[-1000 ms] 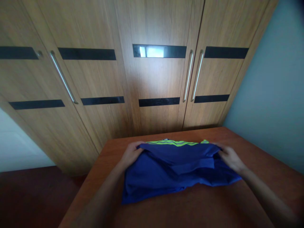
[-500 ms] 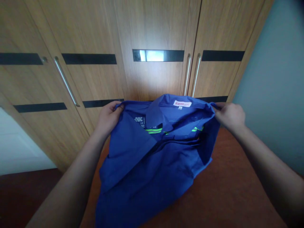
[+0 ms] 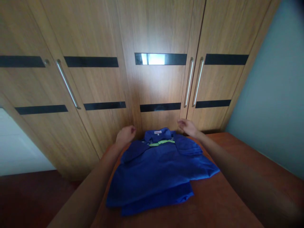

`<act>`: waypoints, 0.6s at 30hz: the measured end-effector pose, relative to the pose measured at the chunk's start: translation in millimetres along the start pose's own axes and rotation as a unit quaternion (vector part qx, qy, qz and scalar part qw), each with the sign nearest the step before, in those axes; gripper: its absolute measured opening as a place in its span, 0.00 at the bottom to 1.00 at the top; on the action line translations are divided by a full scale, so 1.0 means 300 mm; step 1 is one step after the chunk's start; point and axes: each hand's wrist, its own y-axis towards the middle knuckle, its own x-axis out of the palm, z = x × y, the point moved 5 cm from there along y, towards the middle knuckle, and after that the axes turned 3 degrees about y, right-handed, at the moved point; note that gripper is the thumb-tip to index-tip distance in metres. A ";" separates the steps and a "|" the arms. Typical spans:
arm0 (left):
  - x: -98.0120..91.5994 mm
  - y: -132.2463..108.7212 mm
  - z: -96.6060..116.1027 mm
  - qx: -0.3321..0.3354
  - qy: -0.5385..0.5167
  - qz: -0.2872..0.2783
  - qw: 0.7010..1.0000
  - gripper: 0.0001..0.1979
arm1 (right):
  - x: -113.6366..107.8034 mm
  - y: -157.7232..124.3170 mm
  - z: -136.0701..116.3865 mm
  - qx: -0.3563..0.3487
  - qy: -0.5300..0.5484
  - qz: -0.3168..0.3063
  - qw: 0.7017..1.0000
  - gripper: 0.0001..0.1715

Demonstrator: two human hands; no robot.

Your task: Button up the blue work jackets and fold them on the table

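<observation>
Wardrobe: the wooden wardrobe (image 3: 99, 82) stands behind the shirt and fills the background, with a long bar handle (image 3: 67, 84) up and to the shirt's left.
Left hand: the left hand (image 3: 125, 134) sits at the shirt's far-left shoulder. Its fingers are curled in toward the palm. We cannot tell whether they pinch any cloth, since the knuckles hide the fingertips.
Shirt: the blue shirt (image 3: 156, 171) lies flat on the tabletop (image 3: 249, 148). Its hem is on the near side and its top is at the far edge, nearest the wardrobe. We judge that it lies square and fairly smooth because one hand is at each shoulder.
Collar: the collar (image 3: 158, 134) is at the shirt's far middle, between the two hands, with a pale label showing inside it.
Stripe: a bright green stripe (image 3: 161, 143) runs just below the collar.
Lower layer: a second layer of blue cloth shows under the shirt's near edge, so we take the shirt to be doubled over there.
Right hand: the right hand (image 3: 187, 126) hangs just past the shirt's far-right shoulder, with its fingers pointing toward the collar. They are blurred, so we cannot tell whether they are spread or gripping.
Paired handles: two bar handles (image 3: 188, 81) hang above the shirt's right shoulder.
Wall: a grey-blue wall (image 3: 273, 95) stands well to the shirt's right.
</observation>
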 end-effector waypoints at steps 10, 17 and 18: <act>0.221 -0.291 -0.077 0.038 0.106 -0.139 0.984 0.20 | 0.183 -0.321 0.308 0.067 -0.362 -0.163 0.915 0.31; 0.242 -0.311 -0.075 0.016 0.110 -0.120 0.987 0.24 | 0.032 -0.212 0.451 0.122 -0.281 -0.072 0.949 0.18; 0.243 -0.309 -0.074 0.013 0.120 -0.112 0.986 0.25 | 0.005 -0.188 0.460 0.121 -0.262 -0.049 0.956 0.20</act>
